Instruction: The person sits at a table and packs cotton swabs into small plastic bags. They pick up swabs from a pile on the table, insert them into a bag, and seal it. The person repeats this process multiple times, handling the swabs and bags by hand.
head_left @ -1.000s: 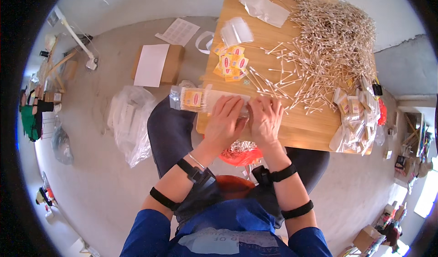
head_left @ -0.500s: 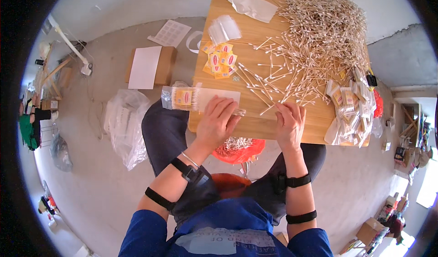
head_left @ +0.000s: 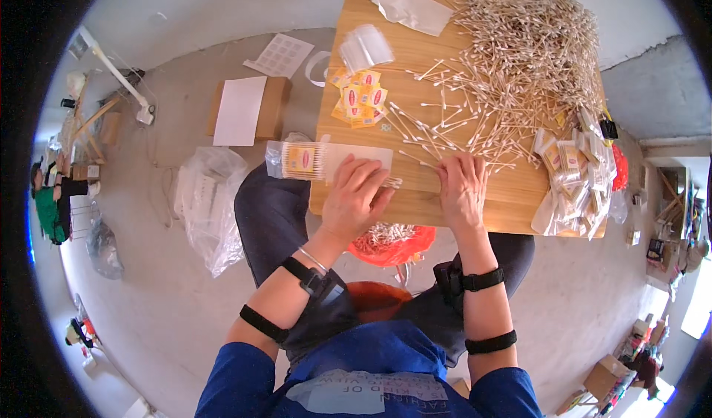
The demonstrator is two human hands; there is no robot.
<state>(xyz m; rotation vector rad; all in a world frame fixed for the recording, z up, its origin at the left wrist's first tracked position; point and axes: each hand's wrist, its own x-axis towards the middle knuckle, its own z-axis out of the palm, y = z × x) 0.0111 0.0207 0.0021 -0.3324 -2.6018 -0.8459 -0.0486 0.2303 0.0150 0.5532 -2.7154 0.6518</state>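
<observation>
My left hand (head_left: 358, 192) is closed around a small bunch of cotton swabs (head_left: 393, 183), whose tips stick out beside the thumb. Its fingers rest on a white card (head_left: 374, 155) lying at the table's near left. To its left, a clear bag (head_left: 274, 158) with a row of swabs and a yellow label (head_left: 300, 158) hangs partly past the table edge. My right hand (head_left: 464, 188) is lowered to the wood with fingers together, the fingertips at a loose cotton swab (head_left: 417, 158). What lies under those fingers is mostly hidden.
A big heap of swabs (head_left: 526, 40) covers the far right of the wooden table (head_left: 415, 210). Filled packs (head_left: 571, 173) lie at the right edge. Yellow labels (head_left: 358, 99) and clear bags (head_left: 366, 47) sit at left. Below the edge is a red bag of swabs (head_left: 393, 251).
My right hand has moved slightly left and toward the far side, its fingers coming down at the loose swabs. My left hand keeps its hold on the bunch.
</observation>
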